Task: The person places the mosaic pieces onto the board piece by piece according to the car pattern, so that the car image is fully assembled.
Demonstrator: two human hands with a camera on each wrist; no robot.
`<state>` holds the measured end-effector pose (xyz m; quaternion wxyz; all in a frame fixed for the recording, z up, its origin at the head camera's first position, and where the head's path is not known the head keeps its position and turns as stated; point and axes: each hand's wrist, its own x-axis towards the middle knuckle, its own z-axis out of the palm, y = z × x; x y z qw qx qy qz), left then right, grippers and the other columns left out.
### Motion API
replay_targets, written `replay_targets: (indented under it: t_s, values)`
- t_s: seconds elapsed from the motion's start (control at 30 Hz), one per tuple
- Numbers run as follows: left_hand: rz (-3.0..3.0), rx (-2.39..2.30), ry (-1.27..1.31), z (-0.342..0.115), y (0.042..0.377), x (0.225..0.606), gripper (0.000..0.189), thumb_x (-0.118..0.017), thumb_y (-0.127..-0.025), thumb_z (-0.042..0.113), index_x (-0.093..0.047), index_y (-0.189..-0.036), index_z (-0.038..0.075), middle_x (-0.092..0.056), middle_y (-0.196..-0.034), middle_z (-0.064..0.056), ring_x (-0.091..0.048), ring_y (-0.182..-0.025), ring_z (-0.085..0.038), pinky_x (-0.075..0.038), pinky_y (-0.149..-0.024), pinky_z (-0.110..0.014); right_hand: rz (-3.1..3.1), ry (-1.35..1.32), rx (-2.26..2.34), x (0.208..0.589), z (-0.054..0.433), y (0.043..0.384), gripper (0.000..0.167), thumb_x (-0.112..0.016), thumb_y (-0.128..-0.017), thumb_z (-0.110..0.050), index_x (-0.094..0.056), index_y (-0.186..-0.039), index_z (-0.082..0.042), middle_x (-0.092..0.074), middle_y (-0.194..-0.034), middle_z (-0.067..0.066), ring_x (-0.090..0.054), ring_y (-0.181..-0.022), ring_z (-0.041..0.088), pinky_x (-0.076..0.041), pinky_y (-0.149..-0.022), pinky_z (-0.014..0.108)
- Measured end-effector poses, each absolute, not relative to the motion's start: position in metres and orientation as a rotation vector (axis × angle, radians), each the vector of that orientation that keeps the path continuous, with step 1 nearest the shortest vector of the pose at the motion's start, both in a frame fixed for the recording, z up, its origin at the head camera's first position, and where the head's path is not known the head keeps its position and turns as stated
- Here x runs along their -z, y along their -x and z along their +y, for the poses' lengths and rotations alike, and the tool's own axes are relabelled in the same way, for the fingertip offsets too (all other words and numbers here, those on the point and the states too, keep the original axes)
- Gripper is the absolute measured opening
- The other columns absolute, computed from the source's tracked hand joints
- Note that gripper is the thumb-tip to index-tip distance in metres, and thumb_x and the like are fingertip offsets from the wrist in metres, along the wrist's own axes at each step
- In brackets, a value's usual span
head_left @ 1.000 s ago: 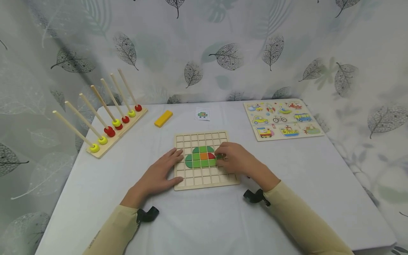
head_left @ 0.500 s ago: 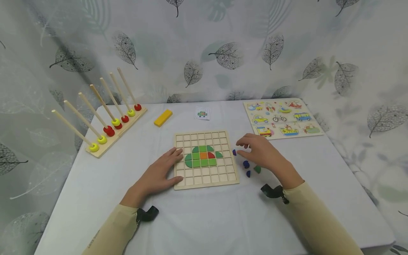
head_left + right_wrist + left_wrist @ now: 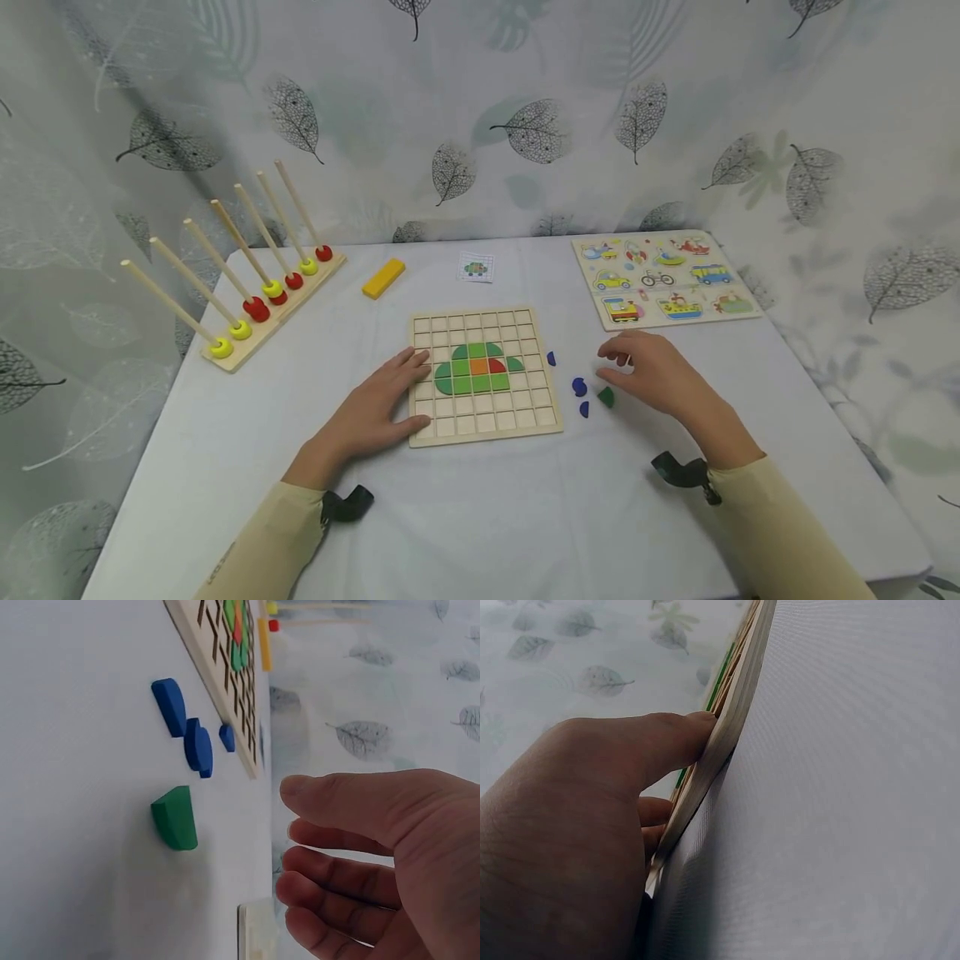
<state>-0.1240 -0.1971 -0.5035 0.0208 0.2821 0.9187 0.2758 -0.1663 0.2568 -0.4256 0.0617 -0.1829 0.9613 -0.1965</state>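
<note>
A wooden grid board [image 3: 487, 425] lies mid-table, holding green, orange and red pieces in its squares. My left hand [image 3: 378, 406] rests on the board's left edge, fingers spread; in the left wrist view the thumb [image 3: 679, 739] touches the rim. To the right of the board my right hand [image 3: 652, 371] hovers with loosely bent fingers and nothing between them. Just left of it lies a green quarter-round piece [image 3: 606, 397]. Several small blue pieces [image 3: 579, 387] lie between that piece and the board. In the right wrist view the green piece [image 3: 176, 819] sits apart from the fingertips.
A small pattern card [image 3: 476, 267] lies behind the board, with a yellow block [image 3: 384, 278] to its left. At the back left stands a peg rack [image 3: 247, 342] with red and yellow beads. A vehicle puzzle board [image 3: 660, 293] lies at the back right.
My right hand has left the board and moved right, past the loose pieces. A green piece now shows in the grid right of the red one. The left hand has stayed put.
</note>
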Motion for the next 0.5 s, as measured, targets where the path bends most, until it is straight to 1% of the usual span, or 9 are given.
replay_targets:
  t_s: [0.27,0.5]
  values:
    - [2.846,-0.856,-0.879,-0.198,0.124,0.505,0.079,-0.072,-0.098,0.05,-0.05,-0.162,0.008,-0.032,-0.176,-0.002,-0.02,-0.165,-0.026,-0.033,-0.124,-0.059,2.826,0.5,0.614,0.432,0.271,0.155,0.029,-0.085,-0.093,-0.016,-0.08,-0.121,-0.009,-0.071,-0.101,-0.001,-0.063,-0.096,0.023,-0.057,-0.085,0.045]
    - [2.839,-0.858,-0.868,-0.198,0.123,0.503,0.08,-0.072,-0.098,0.05,-0.049,-0.162,0.008,-0.031,-0.177,-0.001,-0.018,-0.165,-0.025,-0.032,-0.125,-0.059,2.753,0.491,0.628,0.437,0.272,0.151,0.03,-0.082,-0.094,-0.012,-0.079,-0.124,-0.011,-0.07,-0.105,-0.002,-0.063,-0.099,0.023,-0.058,-0.087,0.046]
